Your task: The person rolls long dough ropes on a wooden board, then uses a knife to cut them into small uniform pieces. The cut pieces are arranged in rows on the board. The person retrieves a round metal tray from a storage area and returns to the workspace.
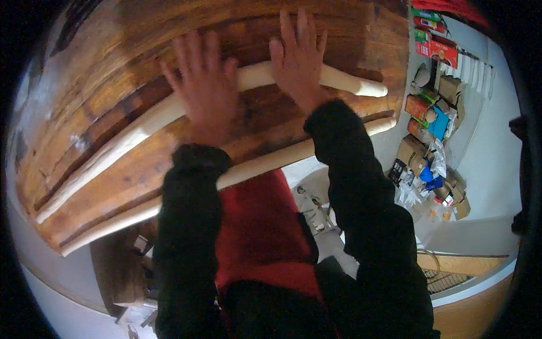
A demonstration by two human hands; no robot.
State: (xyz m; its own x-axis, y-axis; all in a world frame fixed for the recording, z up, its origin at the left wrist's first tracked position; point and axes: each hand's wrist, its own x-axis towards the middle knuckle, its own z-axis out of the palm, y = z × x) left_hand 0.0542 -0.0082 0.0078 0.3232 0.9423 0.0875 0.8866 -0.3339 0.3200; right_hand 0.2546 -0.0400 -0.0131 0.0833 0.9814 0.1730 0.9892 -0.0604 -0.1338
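A long, pale roll of dough [165, 111] lies across a brown wooden table [271, 127]. Flat on this roll, left of its middle, rests my left hand [207, 84], its fingers spread and pointing away from me. My right hand [298, 59] presses on the same roll further right, palm down with fingers apart. The roll narrows towards both ends. A second long dough roll [266, 163] lies along the near edge of the table, partly hidden under my dark sleeves. Neither hand grips anything.
Beyond the table's right side, cardboard boxes [410, 150], plastic bags [410, 190] and colourful packages [438, 51] stand by a pale wall. A brown piece of furniture [114, 267] is below the table at the lower left. A wooden board [465, 265] shows at the lower right.
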